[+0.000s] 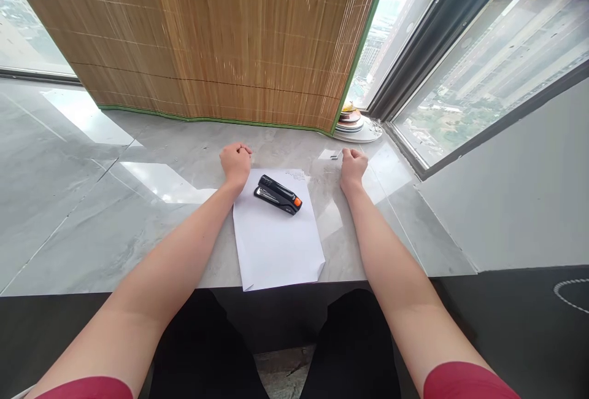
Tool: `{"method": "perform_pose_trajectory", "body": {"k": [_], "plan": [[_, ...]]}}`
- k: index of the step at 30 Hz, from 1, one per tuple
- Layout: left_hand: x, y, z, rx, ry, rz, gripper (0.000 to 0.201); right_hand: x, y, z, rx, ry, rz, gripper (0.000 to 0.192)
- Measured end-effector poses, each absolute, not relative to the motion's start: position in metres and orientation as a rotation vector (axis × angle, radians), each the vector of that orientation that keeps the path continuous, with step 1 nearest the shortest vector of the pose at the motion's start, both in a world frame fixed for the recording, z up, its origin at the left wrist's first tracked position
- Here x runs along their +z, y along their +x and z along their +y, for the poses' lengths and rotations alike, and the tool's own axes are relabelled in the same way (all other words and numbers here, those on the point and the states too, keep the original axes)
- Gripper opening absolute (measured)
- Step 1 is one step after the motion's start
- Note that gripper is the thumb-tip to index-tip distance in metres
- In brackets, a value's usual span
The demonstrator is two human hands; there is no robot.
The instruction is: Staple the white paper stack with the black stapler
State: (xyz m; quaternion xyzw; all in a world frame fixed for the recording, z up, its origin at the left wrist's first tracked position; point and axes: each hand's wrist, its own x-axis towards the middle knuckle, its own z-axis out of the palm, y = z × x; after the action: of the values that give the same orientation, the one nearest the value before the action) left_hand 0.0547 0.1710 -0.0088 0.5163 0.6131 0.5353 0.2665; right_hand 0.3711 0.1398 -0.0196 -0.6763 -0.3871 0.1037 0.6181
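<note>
Left hand rests curled in a loose fist on the grey marble surface, knuckles down, holding nothing; its wrist sits just at the far-left corner of the paper. A ring shows on one finger.

One white sheet, or maybe a thin stack, can't tell, lies in the middle, its near edge reaching the near edge of the surface, near-right corner slightly curled. One black stapler with an orange end lies on the far part of the sheet, angled, orange end to the right. It's between the two hands, touching neither.

Right of the paper: small strip of staples, just beside the right hand. That hand is curled too, fingers drawn in; whether it pinches a staple bit I can't tell, too small.

Far right by the window: stack of plates, count unclear. Bamboo blind hangs behind.

Judgement: the stapler sits free and closest to the left hand; a clean pickup would mean gripping its body mid-length, keeping the sheet flat with the other hand so the paper doesn't slide toward the near edge.

Count: two hands, one stapler, one paper item, one staple strip seen.
</note>
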Motion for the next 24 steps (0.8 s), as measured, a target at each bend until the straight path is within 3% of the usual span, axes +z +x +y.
{"method": "perform_pose_trajectory", "body": {"k": [3, 9, 14, 17, 24], "plan": [[-0.010, 0.054, 0.173, 1.450, 1.353, 1.651, 0.028, -0.017, 0.356, 0.137, 0.264, -1.434, -1.125, 0.057], [-0.011, 0.052, 0.177, 1.500, 1.273, 1.653, 0.027, -0.004, 0.304, 0.114, 0.926, -1.101, -1.601, 0.054], [-0.013, 0.050, 0.181, 1.545, 1.235, 1.649, 0.029, 0.012, 0.271, 0.085, 1.312, -0.753, -2.086, 0.082], [-0.014, 0.049, 0.184, 1.606, 1.181, 1.627, 0.029, 0.013, 0.260, 0.079, 1.367, -0.760, -2.155, 0.098], [-0.007, 0.043, 0.183, 1.726, 0.998, 1.545, 0.027, 0.011, 0.275, 0.082, 1.334, -0.931, -2.172, 0.088]]}}
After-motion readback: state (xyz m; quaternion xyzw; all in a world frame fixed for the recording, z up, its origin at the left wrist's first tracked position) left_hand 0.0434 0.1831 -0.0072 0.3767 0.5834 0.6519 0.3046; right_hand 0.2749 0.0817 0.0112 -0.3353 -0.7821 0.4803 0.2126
